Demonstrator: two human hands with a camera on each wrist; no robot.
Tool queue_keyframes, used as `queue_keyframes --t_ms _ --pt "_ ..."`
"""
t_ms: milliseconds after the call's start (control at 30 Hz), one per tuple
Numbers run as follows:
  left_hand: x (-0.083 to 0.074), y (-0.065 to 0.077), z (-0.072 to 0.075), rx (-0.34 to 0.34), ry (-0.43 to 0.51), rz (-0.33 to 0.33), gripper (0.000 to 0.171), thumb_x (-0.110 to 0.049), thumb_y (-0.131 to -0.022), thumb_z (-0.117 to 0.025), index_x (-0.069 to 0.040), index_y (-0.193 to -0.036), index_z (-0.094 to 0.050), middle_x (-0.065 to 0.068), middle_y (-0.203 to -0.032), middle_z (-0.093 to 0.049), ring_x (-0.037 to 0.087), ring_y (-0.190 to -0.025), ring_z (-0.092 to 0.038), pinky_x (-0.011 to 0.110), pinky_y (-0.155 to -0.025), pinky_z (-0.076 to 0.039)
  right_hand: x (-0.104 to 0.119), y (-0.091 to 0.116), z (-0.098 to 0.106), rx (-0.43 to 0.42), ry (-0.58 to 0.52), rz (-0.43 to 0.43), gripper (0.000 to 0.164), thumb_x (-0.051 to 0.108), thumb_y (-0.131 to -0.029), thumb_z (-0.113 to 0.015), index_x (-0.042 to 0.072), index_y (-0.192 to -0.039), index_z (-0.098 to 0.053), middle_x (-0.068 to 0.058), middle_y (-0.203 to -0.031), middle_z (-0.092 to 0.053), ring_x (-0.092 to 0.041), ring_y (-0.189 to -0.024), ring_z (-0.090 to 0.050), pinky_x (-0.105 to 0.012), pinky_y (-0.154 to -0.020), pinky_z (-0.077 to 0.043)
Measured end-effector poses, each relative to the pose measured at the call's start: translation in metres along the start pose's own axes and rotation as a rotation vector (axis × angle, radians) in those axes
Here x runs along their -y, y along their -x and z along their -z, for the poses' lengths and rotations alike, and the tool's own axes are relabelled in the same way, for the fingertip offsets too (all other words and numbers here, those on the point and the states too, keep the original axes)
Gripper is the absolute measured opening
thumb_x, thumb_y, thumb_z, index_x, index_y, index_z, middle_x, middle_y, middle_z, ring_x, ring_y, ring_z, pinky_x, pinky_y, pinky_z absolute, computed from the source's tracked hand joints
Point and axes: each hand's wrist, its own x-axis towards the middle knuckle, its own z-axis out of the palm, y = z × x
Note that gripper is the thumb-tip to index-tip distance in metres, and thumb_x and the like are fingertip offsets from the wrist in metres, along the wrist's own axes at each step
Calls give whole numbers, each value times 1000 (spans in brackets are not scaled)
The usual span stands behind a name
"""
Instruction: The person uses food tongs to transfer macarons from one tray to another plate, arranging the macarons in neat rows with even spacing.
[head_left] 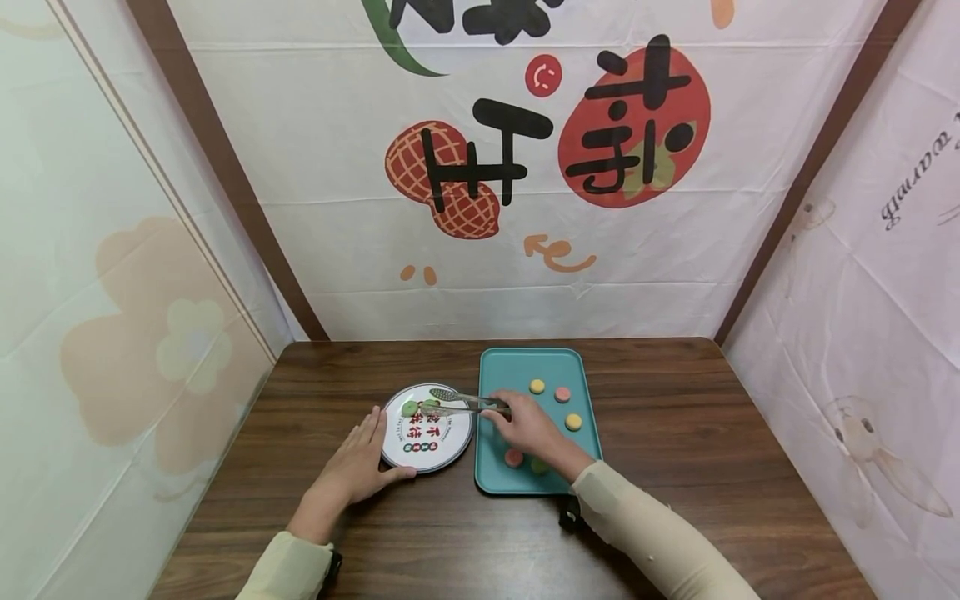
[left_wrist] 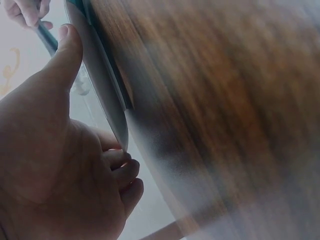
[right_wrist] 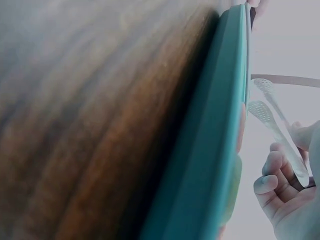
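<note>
Tongs (head_left: 459, 410) gripped in right hand (head_left: 528, 423), tips over plate (head_left: 459, 437), left hand (head_left: 354, 460) touching rim, thumb spread apart

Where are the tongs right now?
In the head view, the right hand holds the tongs, their tips over the plate, left of the teal tray.

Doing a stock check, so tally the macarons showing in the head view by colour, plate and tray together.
Yellow macarons: 2
Pink macarons: 2
Green macarons: 3
Total visible: 7
</note>
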Motion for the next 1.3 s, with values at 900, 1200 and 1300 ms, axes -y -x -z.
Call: queue_keyframes --t_ms 900,1200,1300 --pt "4 -4 -3 -2 -1 6 124 -70 -92 -73 14 -165 -17 35 -173 -15 50 -160 -20 60 -132 -21 -9 25 22 -171 -5 53 30 24 -106 -72 2 -128 -72 3 -85 -68 -9 -63 -54 -28 -54 -47" --pt "3 -3 -4 -7 -6 1 126 -72 -91 -71 14 -165 -18 35 -173 -16 50 -160 -21 60 -132 -21 -16 35 26 -212 9 38 34 27 -107 -71 4 -131 -73 5 -82 -65 -8 -61 -52 -28 -52 -46" --pt "2 -3 -4 -11 -3 -4 126 -73 -91 -71 15 -165 -18 35 -173 -16 52 -159 -22 61 -131 -22 -18 37 29 -216 -9 40 34 27 -107 -71 4 -132 -72 7 -83 -63 -9 -60 -50 -28 -51 -45"
